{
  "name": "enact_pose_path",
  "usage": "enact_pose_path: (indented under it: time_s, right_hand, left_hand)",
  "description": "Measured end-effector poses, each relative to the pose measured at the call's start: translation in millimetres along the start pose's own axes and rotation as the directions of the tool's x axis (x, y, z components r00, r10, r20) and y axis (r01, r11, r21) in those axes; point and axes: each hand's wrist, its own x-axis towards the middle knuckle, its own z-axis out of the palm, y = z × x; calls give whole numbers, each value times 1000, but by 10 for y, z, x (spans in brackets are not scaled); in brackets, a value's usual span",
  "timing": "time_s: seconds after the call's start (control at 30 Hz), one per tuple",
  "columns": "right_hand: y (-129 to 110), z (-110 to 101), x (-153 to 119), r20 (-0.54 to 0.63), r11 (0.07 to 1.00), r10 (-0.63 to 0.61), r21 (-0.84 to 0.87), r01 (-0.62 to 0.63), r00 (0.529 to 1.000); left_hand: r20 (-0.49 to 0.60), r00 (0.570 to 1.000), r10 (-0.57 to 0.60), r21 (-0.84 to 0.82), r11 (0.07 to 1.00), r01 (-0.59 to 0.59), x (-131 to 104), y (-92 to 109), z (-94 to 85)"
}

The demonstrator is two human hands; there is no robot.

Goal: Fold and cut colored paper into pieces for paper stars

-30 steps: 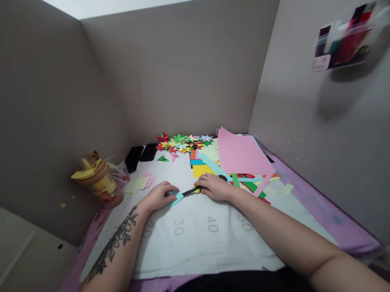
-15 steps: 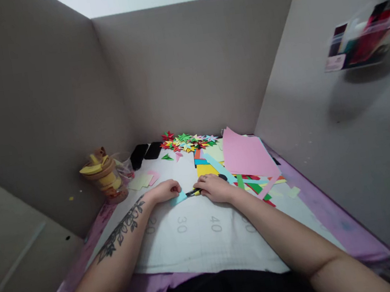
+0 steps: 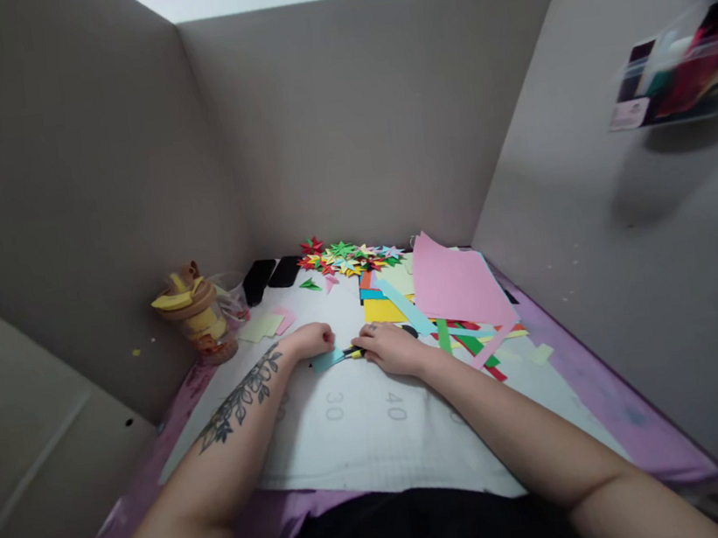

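My left hand is closed, its fingertips pinching the edge of a small piece of light blue paper low over the white mat. My right hand is closed over a slim black-and-yellow cutting tool, whose dark tip points left at the paper's right edge. Most of the tool is hidden under the fingers, so I cannot tell its exact kind. A round black thing shows just behind my right hand.
Folded paper stars lie in a heap at the back. Pink sheets and coloured strips are at the right. Left stand a drink cup and two black phone-like slabs. Pale paper squares lie nearby. Grey panels enclose the mat.
The view has shifted slightly. My left fingers have curled in more at the blue paper, and my right hand with the tool has edged a little left.
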Motion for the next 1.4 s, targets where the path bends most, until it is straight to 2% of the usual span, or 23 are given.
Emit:
enact_pose_path:
  time_s: [0.2, 0.47, 0.57, 0.73, 1.1, 1.4]
  right_hand:
    - [30, 39, -37, -14, 1000, -10, -2, 10, 1000]
    - [6, -18, -213, 17, 1000, 5, 6, -5, 1000]
    - [-21, -42, -256, 15, 1000, 20, -6, -20, 1000]
    - [-66, -80, -237, 38, 999, 39, -26, -38, 999]
    - [-217, -120, -147, 54, 996, 68, -54, -65, 996]
    - [-240, -82, -223, 57, 997, 60, -44, -58, 997]
  left_hand:
    - [-29, 998, -47, 50, 998, 48, -7, 66, 35]
    - [-56, 998, -30, 58, 998, 33, -20, 78, 68]
    - [-26, 999, 20, 47, 999, -19, -35, 35, 44]
    - [81, 993, 88, 17, 996, -89, -92, -26, -49]
    - [114, 993, 40, -23, 999, -38, -54, 21, -96]
    - [114, 993, 33, -18, 999, -31, 11, -38, -49]
